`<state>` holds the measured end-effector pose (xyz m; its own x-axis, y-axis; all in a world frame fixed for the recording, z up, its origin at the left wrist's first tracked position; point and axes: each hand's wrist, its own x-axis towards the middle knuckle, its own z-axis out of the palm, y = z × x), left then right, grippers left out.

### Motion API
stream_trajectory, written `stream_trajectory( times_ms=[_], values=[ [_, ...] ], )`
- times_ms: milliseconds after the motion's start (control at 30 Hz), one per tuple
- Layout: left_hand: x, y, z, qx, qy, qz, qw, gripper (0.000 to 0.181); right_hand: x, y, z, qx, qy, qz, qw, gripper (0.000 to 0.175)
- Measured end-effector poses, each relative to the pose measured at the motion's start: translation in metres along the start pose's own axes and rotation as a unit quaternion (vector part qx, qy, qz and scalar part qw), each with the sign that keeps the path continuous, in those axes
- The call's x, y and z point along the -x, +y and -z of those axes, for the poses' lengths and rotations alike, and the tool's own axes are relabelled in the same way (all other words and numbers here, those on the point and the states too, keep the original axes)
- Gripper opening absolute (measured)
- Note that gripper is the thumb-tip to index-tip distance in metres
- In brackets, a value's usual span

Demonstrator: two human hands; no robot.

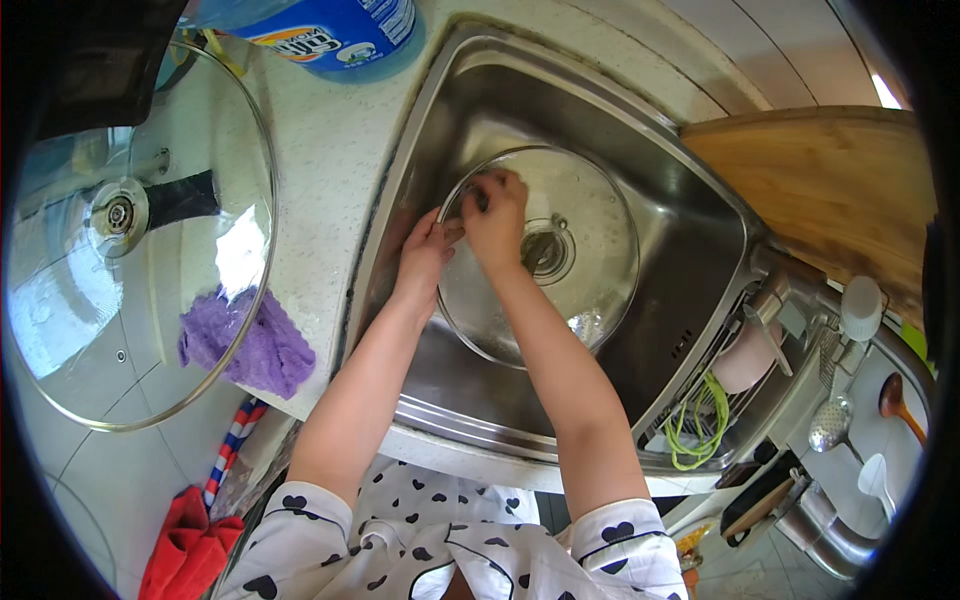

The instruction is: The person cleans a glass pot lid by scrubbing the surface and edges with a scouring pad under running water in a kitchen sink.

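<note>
A round glass pot lid with a metal rim lies in the stainless steel sink, over the drain. My left hand grips the lid's rim at its left side. Just right of it, my right hand is curled against the glass near the rim, with a small dark thing, perhaps a scrubber, partly showing between its fingers. The palm side of my right hand is hidden.
A larger glass lid stands at the left, by a purple cloth on the counter. A blue-labelled bottle is at the top. Right of the sink are a wooden board, a dish rack with a pink cup, and hanging utensils.
</note>
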<state>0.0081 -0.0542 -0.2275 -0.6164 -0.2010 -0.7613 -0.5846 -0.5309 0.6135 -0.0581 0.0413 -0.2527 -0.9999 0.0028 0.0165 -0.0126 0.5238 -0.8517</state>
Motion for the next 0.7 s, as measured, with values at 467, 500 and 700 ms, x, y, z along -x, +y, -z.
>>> stream_trajectory(
  times_ms=[467,500,700],
  values=[
    [0.010,0.003,-0.012,-0.094,-0.003,-0.036,0.995,0.046,-0.047,0.063,0.036,0.173,0.148,0.093,0.969,0.022],
    [0.009,0.004,-0.014,-0.091,-0.009,-0.049,0.995,0.048,-0.051,0.078,0.050,0.219,0.177,0.102,0.954,0.022],
    [0.014,0.010,-0.013,-0.079,-0.009,-0.030,0.996,0.048,0.018,0.114,0.123,0.385,0.140,-0.039,0.912,0.033]
  ],
)
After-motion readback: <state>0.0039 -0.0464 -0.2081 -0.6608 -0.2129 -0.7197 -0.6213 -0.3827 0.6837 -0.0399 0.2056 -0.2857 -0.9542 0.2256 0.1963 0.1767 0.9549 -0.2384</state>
